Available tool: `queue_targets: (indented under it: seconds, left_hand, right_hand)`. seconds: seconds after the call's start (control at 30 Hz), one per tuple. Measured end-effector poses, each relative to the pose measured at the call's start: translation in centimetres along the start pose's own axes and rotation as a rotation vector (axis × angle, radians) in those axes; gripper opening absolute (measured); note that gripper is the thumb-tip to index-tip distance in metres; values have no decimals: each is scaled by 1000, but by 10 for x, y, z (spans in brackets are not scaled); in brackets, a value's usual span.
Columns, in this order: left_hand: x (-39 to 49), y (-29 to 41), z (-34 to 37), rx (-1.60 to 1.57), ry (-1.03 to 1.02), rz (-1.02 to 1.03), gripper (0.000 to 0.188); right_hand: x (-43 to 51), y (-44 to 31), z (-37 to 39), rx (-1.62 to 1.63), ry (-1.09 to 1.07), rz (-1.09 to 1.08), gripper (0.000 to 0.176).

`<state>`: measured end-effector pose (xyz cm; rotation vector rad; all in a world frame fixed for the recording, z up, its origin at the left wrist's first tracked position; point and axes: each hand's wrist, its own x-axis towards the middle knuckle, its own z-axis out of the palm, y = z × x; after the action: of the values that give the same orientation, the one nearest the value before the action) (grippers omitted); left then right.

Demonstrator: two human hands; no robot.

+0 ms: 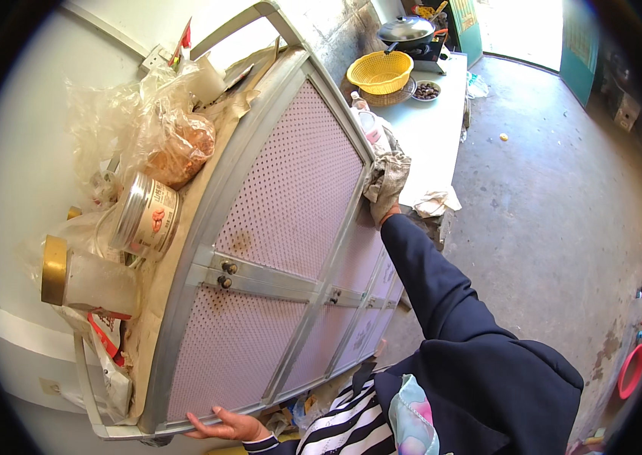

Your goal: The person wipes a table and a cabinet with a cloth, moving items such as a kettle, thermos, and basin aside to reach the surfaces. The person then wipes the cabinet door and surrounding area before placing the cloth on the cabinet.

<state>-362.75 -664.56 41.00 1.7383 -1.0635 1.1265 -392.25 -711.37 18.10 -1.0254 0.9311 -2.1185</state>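
Note:
A tall metal-framed cabinet [321, 284] with pink perforated door panels stands before me, tilted in the view. My right hand [391, 212] holds a crumpled grey-brown cloth [387, 179] against the frame at the cabinet's right side; the cloth hides most of the fingers. My left hand [230, 425] touches the frame at the lower left, with its fingers apart and no object in it. Small dark knobs [230, 267] sit where the nearest doors meet, beside brownish stains on the panels.
On the cabinet top are a clear jar with a label [153, 219], a gold-lidded jar [93, 278] and plastic bags [178, 148]. Beyond stands a table [440, 125] with a yellow basket [380, 71], a bowl of dark items [426, 91] and a lidded pan [406, 31]. A pink basin [632, 371] is far right.

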Motion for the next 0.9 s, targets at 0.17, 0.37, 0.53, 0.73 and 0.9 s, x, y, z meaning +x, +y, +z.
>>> queue_targets:
  seconds: [0.17, 0.37, 0.53, 0.73, 0.9]
  left_hand:
    - [-1, -6, -5, -19, -23, 48, 51]
    - [5, -1, -2, -84, -38, 90, 55]
    - [4, -4, -5, -152, -53, 96, 56]
    - [3, -5, -9, -181, -32, 100, 55]
    - [5, -1, -4, -289, -60, 97, 55]
  right_hand:
    - [-105, -30, 23, -348, -234, -99, 36]
    - [-234, -118, 41, 901, -259, 840, 37]
    - [-159, -109, 32, 810, -156, 678, 32]
    - [-65, -144, 24, 828, 4, 985, 38]
    - [-134, -131, 26, 970, -114, 768, 34]
